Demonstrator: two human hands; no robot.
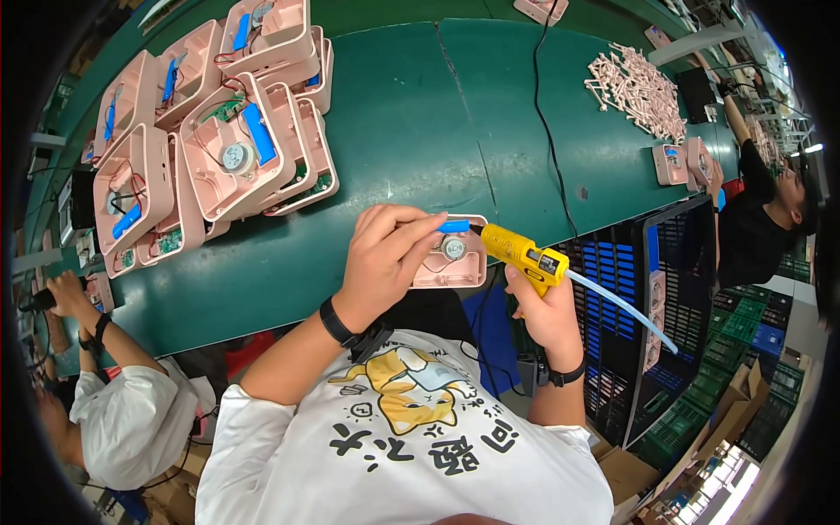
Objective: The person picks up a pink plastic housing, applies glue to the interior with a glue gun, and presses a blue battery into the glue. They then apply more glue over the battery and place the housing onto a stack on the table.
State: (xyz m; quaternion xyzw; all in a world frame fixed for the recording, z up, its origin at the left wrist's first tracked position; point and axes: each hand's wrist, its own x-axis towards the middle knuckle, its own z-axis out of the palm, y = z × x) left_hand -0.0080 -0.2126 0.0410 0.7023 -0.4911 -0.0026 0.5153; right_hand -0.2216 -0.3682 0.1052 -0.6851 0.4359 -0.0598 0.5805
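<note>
A pink plastic housing (472, 273) lies at the near edge of the green bench. Inside it sit a round silver motor-like part (453, 248) and a blue cylindrical battery (454, 227). My left hand (385, 254) reaches over the housing's left side, its fingertips closed on the battery's left end. My right hand (551, 313) grips a yellow hot glue gun (522, 252) from the right. The gun's dark nozzle meets or nearly meets the battery's right end. A translucent glue stick (623, 308) trails out of the gun's back.
Stacked pink housings (229, 199) with batteries, wires and circuit boards fill the bench's left. A pile of small pink parts (634, 92) lies far right. A black cable (544, 114) crosses the bench (394, 105). Black crates (678, 289) stand at right. Co-workers (131, 411) (766, 210) sit either side.
</note>
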